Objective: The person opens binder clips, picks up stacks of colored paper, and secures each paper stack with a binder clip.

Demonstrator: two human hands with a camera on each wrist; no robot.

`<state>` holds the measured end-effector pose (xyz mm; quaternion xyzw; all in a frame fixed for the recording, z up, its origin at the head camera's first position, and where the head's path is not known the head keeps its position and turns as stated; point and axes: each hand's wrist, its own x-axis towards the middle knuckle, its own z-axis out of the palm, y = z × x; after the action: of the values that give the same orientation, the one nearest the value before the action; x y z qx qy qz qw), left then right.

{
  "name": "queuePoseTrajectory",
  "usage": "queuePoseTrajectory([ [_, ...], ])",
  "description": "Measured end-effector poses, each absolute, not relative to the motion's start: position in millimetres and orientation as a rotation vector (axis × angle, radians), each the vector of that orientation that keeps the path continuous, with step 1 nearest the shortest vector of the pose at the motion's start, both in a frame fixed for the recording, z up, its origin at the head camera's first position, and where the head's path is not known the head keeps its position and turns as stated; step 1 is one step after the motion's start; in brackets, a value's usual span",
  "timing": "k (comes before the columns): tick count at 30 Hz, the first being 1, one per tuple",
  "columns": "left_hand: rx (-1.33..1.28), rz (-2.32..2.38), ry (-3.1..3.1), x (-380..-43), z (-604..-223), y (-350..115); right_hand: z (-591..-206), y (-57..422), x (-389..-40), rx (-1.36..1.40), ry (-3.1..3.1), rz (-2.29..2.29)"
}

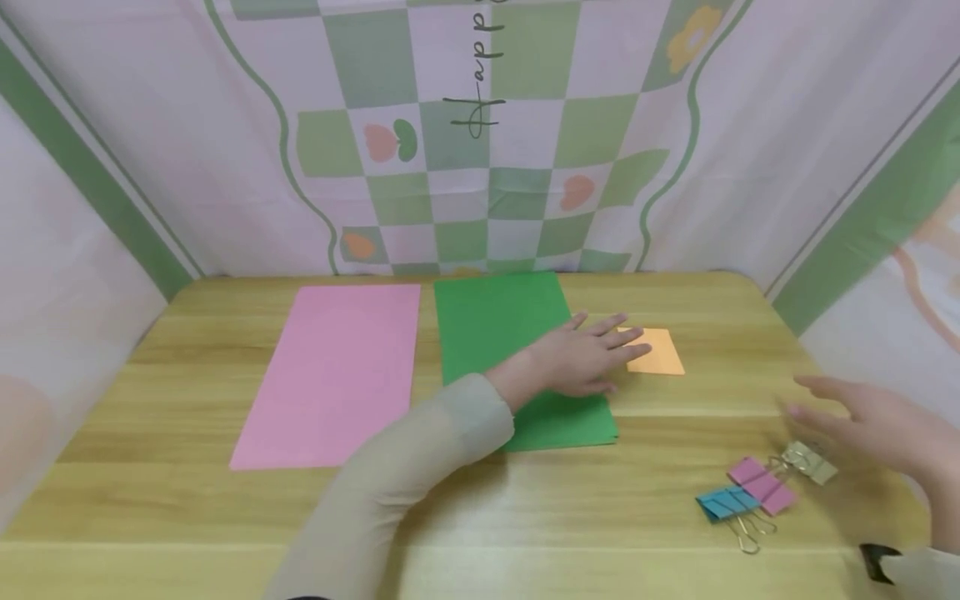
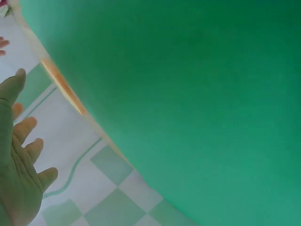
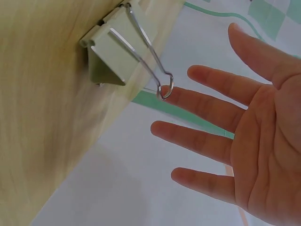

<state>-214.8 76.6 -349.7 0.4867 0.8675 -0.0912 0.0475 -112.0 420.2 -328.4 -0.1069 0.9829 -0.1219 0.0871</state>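
In the head view my left hand (image 1: 581, 358) is spread over the right part of a green sheet of paper (image 1: 495, 325), its fingertips reaching a small orange square of paper (image 1: 660, 353). The left wrist view shows that hand's fingers extended and holding nothing. At the right my right hand (image 1: 885, 425) hovers near three binder clips: a blue one (image 1: 727, 503), a pink one (image 1: 762, 485) and a pale green one (image 1: 810, 463). Its fingers are spread beside the pale green clip (image 3: 117, 44) in the right wrist view, with nothing in the palm.
A pink sheet of paper (image 1: 337, 375) lies left of the green one on the wooden table (image 1: 172, 400). Patterned cloth (image 1: 457, 192) hangs along the table's back edge, and more cloth hangs at both sides.
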Motion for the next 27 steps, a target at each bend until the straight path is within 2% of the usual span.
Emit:
queuePoseTrajectory([
  [14,1.427,-0.357,2.593,-219.2,-348.6,99.6,-339.3,445.5,-110.7,-0.263,2.918,-0.341],
  [22,1.365,-0.475,2.55,-220.4,-333.1,117.6,-340.1,448.7,-111.5,-0.249,2.904,-0.339],
  [27,1.323,-0.591,2.513,-219.8,-337.2,126.7,-339.4,448.2,-112.2,-0.232,2.875,-0.334],
])
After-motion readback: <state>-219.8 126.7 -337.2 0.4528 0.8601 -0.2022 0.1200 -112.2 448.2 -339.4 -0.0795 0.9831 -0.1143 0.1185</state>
